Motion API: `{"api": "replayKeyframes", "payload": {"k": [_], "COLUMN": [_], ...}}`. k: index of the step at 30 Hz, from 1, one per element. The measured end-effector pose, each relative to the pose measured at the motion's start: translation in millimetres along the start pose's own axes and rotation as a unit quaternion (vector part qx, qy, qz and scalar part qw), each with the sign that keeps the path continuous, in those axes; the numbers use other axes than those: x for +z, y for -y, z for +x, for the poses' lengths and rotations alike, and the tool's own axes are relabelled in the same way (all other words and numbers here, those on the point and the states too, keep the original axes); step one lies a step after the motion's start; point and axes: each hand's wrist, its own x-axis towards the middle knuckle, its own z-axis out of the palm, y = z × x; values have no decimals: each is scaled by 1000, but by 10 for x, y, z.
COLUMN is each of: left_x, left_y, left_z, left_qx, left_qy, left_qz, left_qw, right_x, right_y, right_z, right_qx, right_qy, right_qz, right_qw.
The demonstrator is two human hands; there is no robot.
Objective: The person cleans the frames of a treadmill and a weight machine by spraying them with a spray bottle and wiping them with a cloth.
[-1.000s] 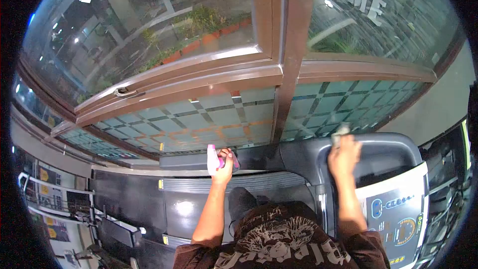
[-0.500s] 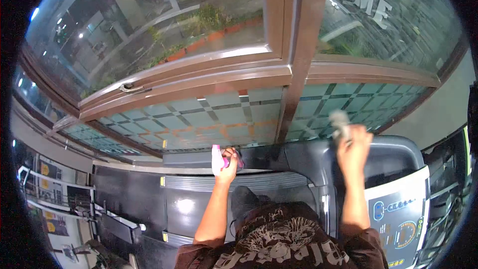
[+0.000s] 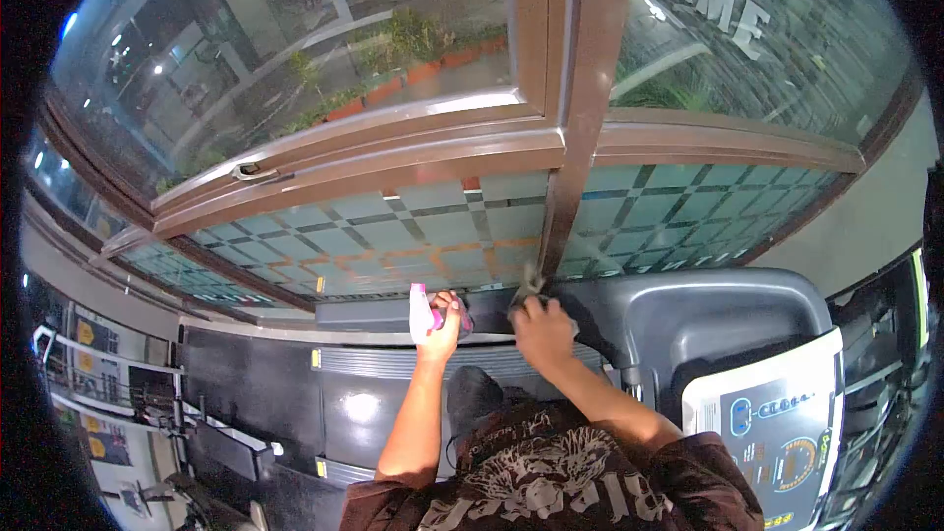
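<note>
A white and pink spray bottle [image 3: 419, 313] is gripped in my left hand [image 3: 442, 330], its fingers wrapped round the pink part, in front of the dark ledge below the window. My right hand [image 3: 546, 334] is closed on a greyish cloth [image 3: 532, 285], whose blurred end sticks up past the fingers near the foot of the brown window post [image 3: 560, 221]. The cloth is close to the frosted glass; whether it touches cannot be made out.
A treadmill console [image 3: 767, 433] with a white rim stands at the lower right, beside a dark moulded tray [image 3: 728, 310]. The treadmill deck [image 3: 379, 408] lies below my hands. Large brown-framed windows [image 3: 393, 143] rise ahead. Gym equipment [image 3: 108, 364] is at the left.
My right hand has moved left with the cloth, from the right-hand pane above the moulded tray to beside the post's foot. My left hand stays nearly in place with the bottle.
</note>
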Motion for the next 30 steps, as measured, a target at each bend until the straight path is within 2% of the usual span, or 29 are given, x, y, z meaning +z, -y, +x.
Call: {"api": "replayKeyframes", "payload": {"k": [2, 4, 7, 9, 11, 12, 13, 15, 17, 20, 21, 22, 23, 25, 26, 30], "left_x": [2, 63, 126, 154, 165, 123, 66, 80, 63, 69, 49, -3, -11, -17, -11, 5], "left_y": [15, -121, -294, -294, -261, -258, -239, -258, -236, -154, -109, -25, 35, 106, 74, 103], "left_z": [3, -5, 23, -31, -14, 4, 3, 14, 27, 13, 21, 30, 14, -9, -12, -14], "left_qx": [29, 7, 13, 18, 29, 37, 8, -2, -2, -12, -16, -2, 2, 11, 13, 4], "left_qy": [-1, -20, -27, -24, -20, -20, -4, -17, -13, -14, -14, 8, 8, 1, -5, -13], "left_qz": [45, 37, 23, 17, 19, 24, 88, 84, 104, 64, 40, 69, 52, 18, 40, 39], "left_qw": [999, 999, 999, 999, 999, 999, 996, 996, 994, 998, 999, 998, 999, 1000, 999, 999], "right_x": [15, -158, -694, -1304, -1406, -1439, -1434, -932, -842, -484, -272, -353, -97, 491, 601, 426], "right_y": [50, -66, -343, -592, -883, -975, -1046, -1184, -822, -446, -276, -36, 16, 150, 231, 407], "right_z": [-29, 9, 162, 274, 246, 228, 176, -21, -93, -107, -86, -31, -46, -31, 3, 124], "right_qx": [-48, -84, -9, 43, 168, 196, 223, 188, 205, 70, 54, 49, -13, 28, 3, -119], "right_qy": [-12, -21, -49, -108, -142, -139, -133, -141, -62, -16, 48, 87, 57, 17, 0, -27], "right_qz": [43, 96, 122, 134, 33, 12, -10, -48, -64, -61, -44, -18, -16, 62, 69, 20], "right_qw": [998, 992, 991, 984, 975, 971, 966, 971, 975, 996, 996, 995, 998, 998, 998, 992]}}
